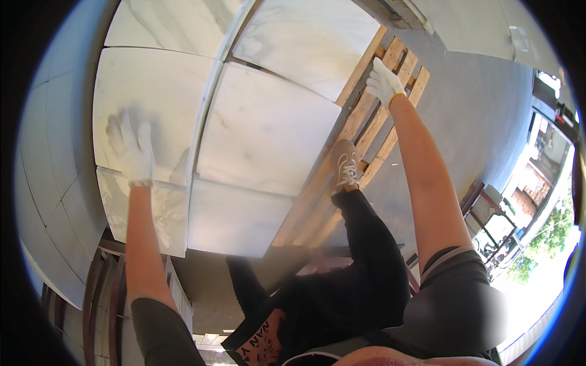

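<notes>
My left hand (134, 151), in a white glove, lies with spread fingers against a pale marble slab (174, 91) at the left. A dark shadow or reflection shows beside its fingers. My right hand (386, 83), in a white glove with a yellow cuff edge, is held out over or beside a wooden pallet (398, 52) at the upper right. Its fingers are loosely stretched and I see nothing in them; whether it touches the slats I cannot tell. Between my hands lies a veined white slab (268, 131), with another marble slab (308, 36) beyond it.
My shoe (346, 168) is at the pallet's near part. Grey floor (464, 116) spreads to the right. More pale slabs (46, 140) stand along the far left, above dark rack bars (116, 305). A metal-framed object (491, 213) stands near the bright opening.
</notes>
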Tool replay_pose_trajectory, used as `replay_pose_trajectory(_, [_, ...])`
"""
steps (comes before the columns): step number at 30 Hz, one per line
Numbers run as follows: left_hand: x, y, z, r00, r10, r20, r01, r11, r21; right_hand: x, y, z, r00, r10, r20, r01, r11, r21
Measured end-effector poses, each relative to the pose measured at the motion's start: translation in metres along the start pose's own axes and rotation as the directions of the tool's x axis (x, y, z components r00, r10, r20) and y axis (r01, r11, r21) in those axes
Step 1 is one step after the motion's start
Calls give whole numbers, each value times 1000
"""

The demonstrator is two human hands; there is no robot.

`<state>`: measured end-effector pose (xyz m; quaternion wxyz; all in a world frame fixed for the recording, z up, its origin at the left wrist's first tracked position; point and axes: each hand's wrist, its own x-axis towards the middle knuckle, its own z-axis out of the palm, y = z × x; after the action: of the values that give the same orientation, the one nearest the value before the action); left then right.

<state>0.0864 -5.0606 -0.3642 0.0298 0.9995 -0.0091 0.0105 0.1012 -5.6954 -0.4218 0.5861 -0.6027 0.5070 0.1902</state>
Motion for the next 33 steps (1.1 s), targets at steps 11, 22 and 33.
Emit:
replay_pose_trajectory(11, [131, 53, 49, 988, 32, -148, 6, 968, 252, 23, -21, 45, 991, 10, 137, -13, 1000, 21])
replay_pose_trajectory(22, [133, 61, 41, 996, 16, -92, 1, 984, 180, 44, -46, 71, 997, 63, -38, -66, 993, -101])
replay_pose_trajectory(33, [137, 69, 36, 995, 14, -104, 3, 988, 158, 62, -83, 56, 962, -98, 253, 264, 116, -958])
